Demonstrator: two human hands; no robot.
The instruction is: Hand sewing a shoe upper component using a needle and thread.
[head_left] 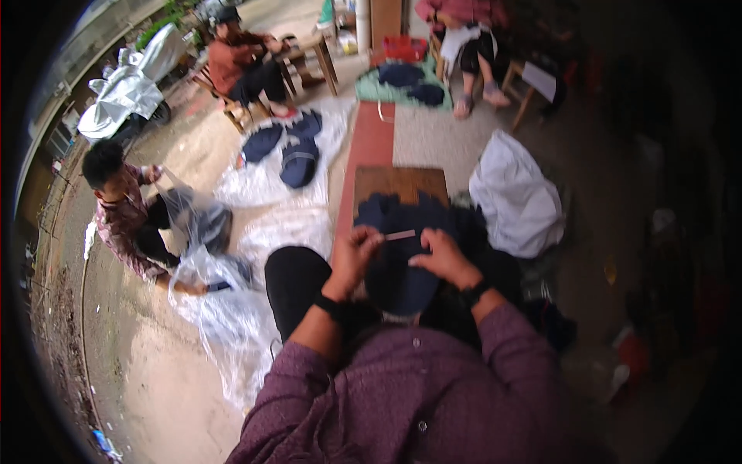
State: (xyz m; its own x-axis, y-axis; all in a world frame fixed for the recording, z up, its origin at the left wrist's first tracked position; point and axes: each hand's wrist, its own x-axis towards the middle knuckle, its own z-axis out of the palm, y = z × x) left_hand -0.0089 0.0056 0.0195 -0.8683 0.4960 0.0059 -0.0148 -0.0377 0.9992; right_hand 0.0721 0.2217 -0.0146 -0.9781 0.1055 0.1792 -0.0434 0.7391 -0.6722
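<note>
My left hand (pixel 355 261) is closed in a pinch, its fingertips at one end of a narrow pale strip (pixel 400 235). The strip sticks out to the right, over a dark navy cloth piece (pixel 398 278) on my lap. My right hand (pixel 448 261) hovers over the right side of that cloth, thumb and forefinger apart; its other fingers are curled out of sight. Beyond my hands, more navy cloth (pixel 379 210) lies bunched on the near part of a small brown wooden table (pixel 398 179).
A white sack (pixel 516 197) stands right of the table. At left, a crouching person (pixel 124 209) handles clear plastic bags (pixel 212 290) with dark contents. Navy pieces (pixel 300 161) lie on plastic sheeting (pixel 255 185). Two seated people are farther back, near a red basket (pixel 406 49).
</note>
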